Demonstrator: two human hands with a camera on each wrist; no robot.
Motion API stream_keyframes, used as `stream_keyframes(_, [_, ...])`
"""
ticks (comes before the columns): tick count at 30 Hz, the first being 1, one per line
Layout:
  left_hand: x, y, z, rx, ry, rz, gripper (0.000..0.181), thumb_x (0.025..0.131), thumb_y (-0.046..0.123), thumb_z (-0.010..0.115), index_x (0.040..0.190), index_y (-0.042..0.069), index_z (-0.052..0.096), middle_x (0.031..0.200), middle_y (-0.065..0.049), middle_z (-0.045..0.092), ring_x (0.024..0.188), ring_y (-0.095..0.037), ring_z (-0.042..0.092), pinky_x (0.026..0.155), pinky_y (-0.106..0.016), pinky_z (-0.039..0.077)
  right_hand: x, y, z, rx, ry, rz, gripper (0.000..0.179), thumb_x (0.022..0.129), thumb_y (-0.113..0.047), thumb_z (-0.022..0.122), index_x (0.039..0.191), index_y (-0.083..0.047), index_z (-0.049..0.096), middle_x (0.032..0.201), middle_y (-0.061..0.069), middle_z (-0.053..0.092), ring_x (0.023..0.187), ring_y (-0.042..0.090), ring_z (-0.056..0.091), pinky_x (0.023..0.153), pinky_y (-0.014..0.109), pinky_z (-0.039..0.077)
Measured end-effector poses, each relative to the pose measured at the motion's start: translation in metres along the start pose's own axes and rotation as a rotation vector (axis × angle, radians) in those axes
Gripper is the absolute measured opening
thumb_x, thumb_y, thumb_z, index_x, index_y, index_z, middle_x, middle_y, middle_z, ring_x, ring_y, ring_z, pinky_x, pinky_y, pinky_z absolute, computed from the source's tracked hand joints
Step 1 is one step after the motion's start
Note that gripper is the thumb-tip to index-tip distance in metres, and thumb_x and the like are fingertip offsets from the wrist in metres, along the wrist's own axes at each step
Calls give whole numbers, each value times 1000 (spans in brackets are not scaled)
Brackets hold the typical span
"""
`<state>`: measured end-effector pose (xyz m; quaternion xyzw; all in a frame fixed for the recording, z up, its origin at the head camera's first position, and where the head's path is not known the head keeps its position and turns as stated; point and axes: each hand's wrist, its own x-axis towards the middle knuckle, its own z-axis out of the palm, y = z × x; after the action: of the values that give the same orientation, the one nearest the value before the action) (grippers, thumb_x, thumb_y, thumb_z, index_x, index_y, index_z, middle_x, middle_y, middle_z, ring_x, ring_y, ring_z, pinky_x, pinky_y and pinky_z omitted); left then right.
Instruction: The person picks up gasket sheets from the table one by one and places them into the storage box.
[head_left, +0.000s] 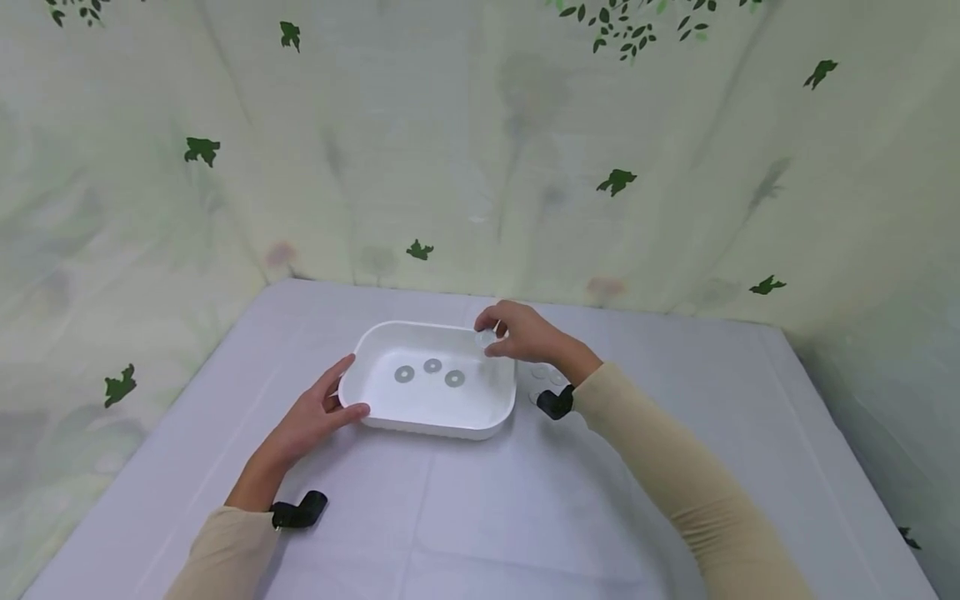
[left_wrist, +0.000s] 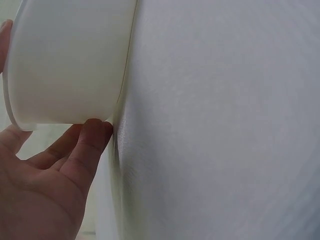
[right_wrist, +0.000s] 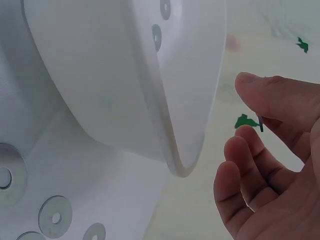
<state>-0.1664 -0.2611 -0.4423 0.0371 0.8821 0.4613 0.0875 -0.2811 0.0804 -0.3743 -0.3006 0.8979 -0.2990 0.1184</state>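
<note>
A white rectangular tray with rounded corners stands on the table. Three flat metal washers lie on its floor, one of them the left washer. My left hand grips the tray's left end, thumb at the front corner and other fingers along the side and under the rim. Above the tray's right back corner, my right hand pinches another washer between thumb and index finger. The right wrist view shows that washer nearly edge-on, partly hidden by the thumb.
Several more washers lie on the table just right of the tray, partly hidden by my right wrist in the head view. A white cloth covers the table. Behind it hangs a pale curtain printed with leaves.
</note>
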Motion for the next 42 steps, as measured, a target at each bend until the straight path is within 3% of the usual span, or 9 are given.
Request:
stream_keyframes(6, [-5,-3,2,4,-4,-12,95,90,35,73,161,18,12,162,-25,22,142,-44,41,97,-25,48,2,4,5,11,-5,9,36,87,-14,74,122,-10,65,121,9,63,109,24,59,96,36,50])
stream_keyframes(11, [-1,0,1,-9,10,14,95,90,33,74,161,16,13,161,-26,24,141,-44,42,92,-15,46,3,4,2,13,17,2,38,86,-12,74,123,-10,66,120,9,61,112,27,58,99,40,48])
stream_keyframes(16, [-1,1,1,-15,7,18,95,90,32,74,161,15,13,161,-26,24,141,-44,42,90,-11,44,0,8,1,18,7,1,50,88,-13,72,136,-13,59,125,14,58,115,30,57,97,41,49])
stream_keyframes(21, [0,2,1,-19,10,20,95,90,32,74,161,15,12,161,-26,24,141,-44,42,88,-10,44,-11,29,-6,26,41,32,49,90,-12,66,138,-15,56,130,15,58,116,31,56,98,44,49])
stream_keyframes(27, [2,2,0,-18,2,18,95,90,32,73,161,15,12,161,-26,24,142,-44,40,87,-8,43,-29,67,-20,-7,99,100,42,92,-8,58,133,-6,59,129,21,59,113,33,57,98,46,48])
stream_keyframes(31, [4,3,-1,-34,-9,19,95,90,29,73,161,16,12,160,-27,26,141,-44,42,86,-7,43,-33,87,-25,-35,97,196,43,90,-6,53,132,-3,60,125,23,60,111,34,57,96,47,47])
stream_keyframes(35, [6,4,-2,-23,-10,14,95,90,32,73,161,18,11,160,-27,27,141,-43,42,85,-7,43,-27,102,-18,-64,77,316,44,92,-13,59,135,-5,59,126,21,60,113,33,57,98,45,46])
stream_keyframes(39, [4,3,-2,-16,-9,1,95,91,32,73,161,19,10,159,-27,28,140,-43,43,84,-7,43,-17,109,-2,-116,56,367,45,92,-27,69,133,-11,62,123,16,59,108,29,55,97,42,45])
stream_keyframes(42, [3,3,-1,-20,-14,6,95,91,32,73,161,18,10,159,-28,28,139,-44,44,84,-8,44,-13,109,3,-149,68,373,38,90,-28,71,124,-11,66,118,12,59,103,26,54,95,40,45])
